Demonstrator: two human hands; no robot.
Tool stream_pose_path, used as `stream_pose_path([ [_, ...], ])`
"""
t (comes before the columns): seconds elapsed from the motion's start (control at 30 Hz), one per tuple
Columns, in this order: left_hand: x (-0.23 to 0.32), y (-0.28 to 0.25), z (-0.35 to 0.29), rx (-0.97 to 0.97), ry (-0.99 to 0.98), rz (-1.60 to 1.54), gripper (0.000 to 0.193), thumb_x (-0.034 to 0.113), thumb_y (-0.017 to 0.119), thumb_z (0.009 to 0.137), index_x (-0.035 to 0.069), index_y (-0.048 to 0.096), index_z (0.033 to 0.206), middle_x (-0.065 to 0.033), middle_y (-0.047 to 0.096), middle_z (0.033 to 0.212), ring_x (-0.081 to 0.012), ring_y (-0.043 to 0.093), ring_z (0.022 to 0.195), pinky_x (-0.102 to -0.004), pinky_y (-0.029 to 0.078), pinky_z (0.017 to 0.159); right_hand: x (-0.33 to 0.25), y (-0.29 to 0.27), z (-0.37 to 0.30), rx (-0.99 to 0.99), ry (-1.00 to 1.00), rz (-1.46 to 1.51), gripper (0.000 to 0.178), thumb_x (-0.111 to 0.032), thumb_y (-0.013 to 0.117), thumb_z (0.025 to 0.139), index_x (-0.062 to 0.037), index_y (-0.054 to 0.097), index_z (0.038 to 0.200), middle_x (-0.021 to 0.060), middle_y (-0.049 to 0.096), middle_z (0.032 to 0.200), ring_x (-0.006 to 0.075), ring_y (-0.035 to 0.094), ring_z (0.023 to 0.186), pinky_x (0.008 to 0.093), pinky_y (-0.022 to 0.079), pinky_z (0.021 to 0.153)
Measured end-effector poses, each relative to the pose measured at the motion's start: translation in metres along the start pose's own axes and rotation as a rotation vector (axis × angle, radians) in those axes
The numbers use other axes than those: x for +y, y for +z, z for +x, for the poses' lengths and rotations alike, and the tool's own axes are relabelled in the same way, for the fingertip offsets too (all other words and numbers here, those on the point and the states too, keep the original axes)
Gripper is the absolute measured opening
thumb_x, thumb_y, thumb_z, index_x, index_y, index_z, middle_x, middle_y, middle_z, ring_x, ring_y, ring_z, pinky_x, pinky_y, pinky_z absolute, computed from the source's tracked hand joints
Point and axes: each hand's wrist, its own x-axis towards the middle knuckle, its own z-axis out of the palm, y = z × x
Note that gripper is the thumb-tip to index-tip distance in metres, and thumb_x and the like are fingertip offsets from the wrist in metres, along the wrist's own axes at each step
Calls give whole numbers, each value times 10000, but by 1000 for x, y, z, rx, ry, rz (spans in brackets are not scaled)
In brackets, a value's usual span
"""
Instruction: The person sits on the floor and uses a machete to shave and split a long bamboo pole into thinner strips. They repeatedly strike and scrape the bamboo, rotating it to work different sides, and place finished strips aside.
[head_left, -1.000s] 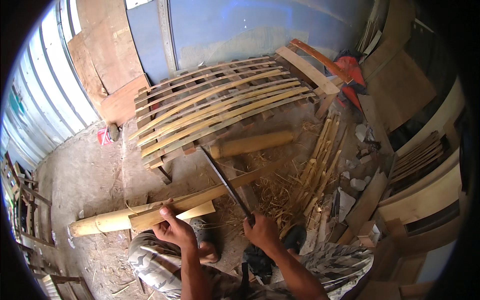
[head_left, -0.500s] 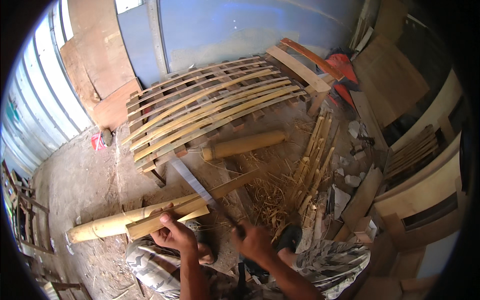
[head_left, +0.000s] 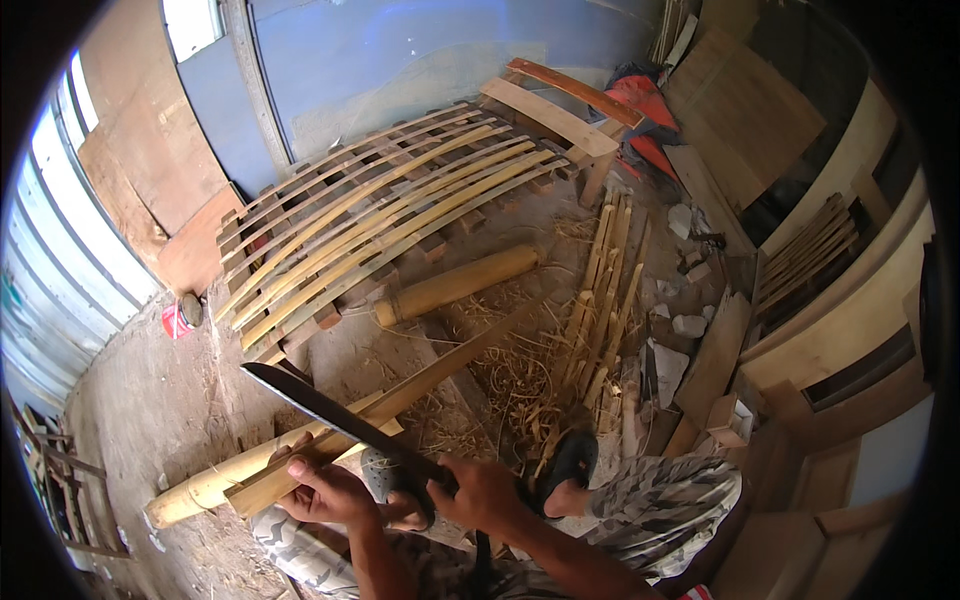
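Note:
My left hand [head_left: 330,494] grips the near end of a long split bamboo strip [head_left: 455,360], thumb on top. The strip slants away to the far right over the shavings. In my right hand [head_left: 482,494] is the handle of a machete [head_left: 318,405]. Its dark blade crosses over the strip just beyond my left fingers, tip toward the far left; whether it touches the strip I cannot tell. A thinner pale sliver shows beside the strip, partly hidden. Beneath the strip, a whole bamboo pole [head_left: 190,495] lies on the ground.
Bamboo slats [head_left: 400,215] lie across a wooden rack ahead. A shorter bamboo pole [head_left: 460,285] rests before it. Curled shavings [head_left: 520,385] and a bundle of strips [head_left: 605,290] are by my feet. Rubble [head_left: 688,325] and boards stand right; a red-and-white can [head_left: 178,320] sits left.
The machete has swung so its blade now points further left, across the strip near my left hand. My right hand has moved slightly left and nearer. The whole view has shifted a little.

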Motion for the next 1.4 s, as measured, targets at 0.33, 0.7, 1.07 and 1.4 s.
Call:
stream_pose_path([
  [0.33,-12,-12,15,7,1,97,410,312,573,1003,-85,500,1076,-250,672,1000,-209,641,859,-330,530,759,56,-17,27,-80,170,-121,342,-355,652,820,-55,705,975,192,663,726,387,665,670,507,525,627],
  [0.7,-23,-8,26,118,-42,145,320,242,614,986,-67,534,972,-152,655,867,-152,596,743,-300,514,678,130,-8,42,-137,131,-218,465,-404,612,916,-25,658,1183,107,565,554,273,574,501,458,494,508],
  [1.07,-27,-16,36,108,-48,100,355,296,587,995,-49,509,1029,-182,665,903,-206,644,777,-302,534,680,186,-14,50,-98,236,-200,367,-329,542,970,7,662,886,123,546,572,269,570,538,463,450,521],
  [1.4,-26,-2,26,-69,-149,-341,371,498,407,1013,128,438,1014,-62,462,797,-178,498,744,-342,462,686,111,-19,33,-59,230,-132,324,-342,651,844,-22,669,892,190,625,648,378,653,636,481,505,572],
])
